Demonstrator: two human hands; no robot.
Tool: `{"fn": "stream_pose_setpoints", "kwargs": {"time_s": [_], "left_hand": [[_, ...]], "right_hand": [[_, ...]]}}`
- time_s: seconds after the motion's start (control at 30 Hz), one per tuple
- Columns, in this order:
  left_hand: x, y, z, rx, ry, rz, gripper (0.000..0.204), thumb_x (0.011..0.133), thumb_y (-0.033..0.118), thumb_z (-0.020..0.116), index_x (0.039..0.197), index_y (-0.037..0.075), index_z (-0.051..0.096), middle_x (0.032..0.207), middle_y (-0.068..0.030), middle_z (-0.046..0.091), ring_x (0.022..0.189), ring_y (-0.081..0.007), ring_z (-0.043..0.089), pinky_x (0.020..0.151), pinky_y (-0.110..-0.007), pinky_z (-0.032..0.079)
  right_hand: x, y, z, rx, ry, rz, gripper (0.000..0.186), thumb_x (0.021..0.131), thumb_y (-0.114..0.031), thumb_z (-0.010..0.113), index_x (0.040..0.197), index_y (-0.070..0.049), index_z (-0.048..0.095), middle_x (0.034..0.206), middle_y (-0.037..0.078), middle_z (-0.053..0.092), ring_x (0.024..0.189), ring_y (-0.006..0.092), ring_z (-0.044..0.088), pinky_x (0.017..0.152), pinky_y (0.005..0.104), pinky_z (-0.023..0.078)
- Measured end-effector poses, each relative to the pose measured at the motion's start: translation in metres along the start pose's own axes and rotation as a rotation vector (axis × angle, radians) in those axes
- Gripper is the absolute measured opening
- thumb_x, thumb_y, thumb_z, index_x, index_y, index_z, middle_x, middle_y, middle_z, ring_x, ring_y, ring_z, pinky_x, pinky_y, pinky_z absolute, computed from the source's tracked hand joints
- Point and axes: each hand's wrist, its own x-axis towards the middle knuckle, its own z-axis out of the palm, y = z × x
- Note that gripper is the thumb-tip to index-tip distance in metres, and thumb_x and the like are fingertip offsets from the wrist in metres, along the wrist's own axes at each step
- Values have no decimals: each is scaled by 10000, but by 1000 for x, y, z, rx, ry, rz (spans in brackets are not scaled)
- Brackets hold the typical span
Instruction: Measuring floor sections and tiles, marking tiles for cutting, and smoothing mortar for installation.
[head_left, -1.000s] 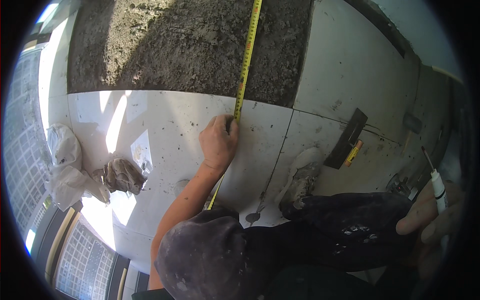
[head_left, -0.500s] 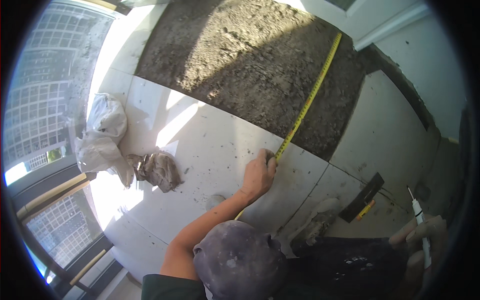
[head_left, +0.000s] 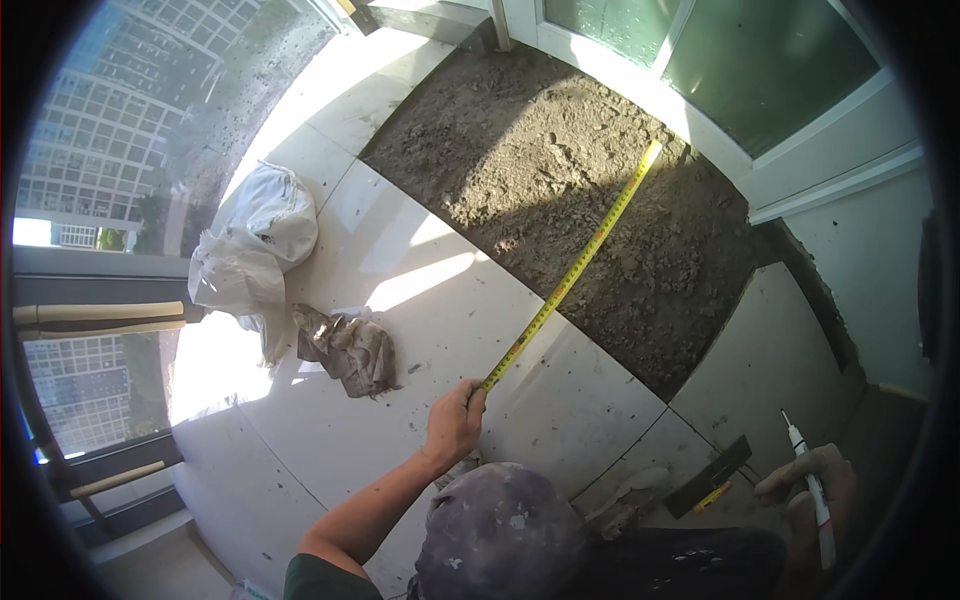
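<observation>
My left hand [head_left: 455,425] pinches a yellow tape measure [head_left: 570,280] between thumb and fingers, low over the pale floor tiles. From there the blade runs out straight across the tile edge, and its far end lies above a bed of dark, crumbly mortar [head_left: 500,195]. At the lower right my right hand [head_left: 830,475] is closed around a white marker pen [head_left: 824,535], its thin dark tip pointing up and away. Just left of that hand, a flat dark trowel-like blade [head_left: 700,480] lies on the tiles beside a yellow handle-like piece [head_left: 712,497].
White sacks [head_left: 265,235] and a crumpled brown cloth or bag [head_left: 350,350] lie on the tiles at left, near tall windows. A white-framed glass door [head_left: 690,120] borders the mortar's far side. A rounded, dusty dark cloth shape [head_left: 505,535] blocks the bottom middle.
My left hand has drawn the tape measure back toward me, away from the mortar's edge; its far end now stops short of the door side. The view has shifted too. My right hand keeps the marker pen.
</observation>
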Motion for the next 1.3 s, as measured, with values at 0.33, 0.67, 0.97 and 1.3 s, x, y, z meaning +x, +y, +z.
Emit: {"fn": "stream_pose_setpoints", "kwargs": {"time_s": [0.33,0.67,0.97,1.3], "left_hand": [[-20,-32,-3,16,-28,-3,257,915,223,591,1066,21,637,838,-190,682,789,-367,669,709,-437,507],[-19,-27,4,88,-137,93,331,868,244,669,1103,14,636,908,-201,702,856,-364,684,765,-409,527],[-19,-29,13,46,-222,103,336,849,165,675,1119,-31,637,945,-201,715,878,-281,707,804,-348,524],[-24,-26,12,51,-239,118,307,856,163,663,1091,-34,653,921,-198,717,860,-270,709,795,-342,527]], "right_hand": [[14,7,18,68,-30,-65,560,871,-559,630,893,-2,578,716,96,653,657,133,637,603,256,494],[8,7,9,57,-40,-93,494,903,-463,640,1015,18,624,758,125,680,716,173,684,650,289,525],[3,6,4,99,-30,-149,637,942,-540,554,1194,41,619,1024,190,697,763,188,694,636,296,531],[0,8,2,-61,-117,-138,568,942,-514,567,1149,10,638,824,142,704,675,175,681,637,301,559]]}}
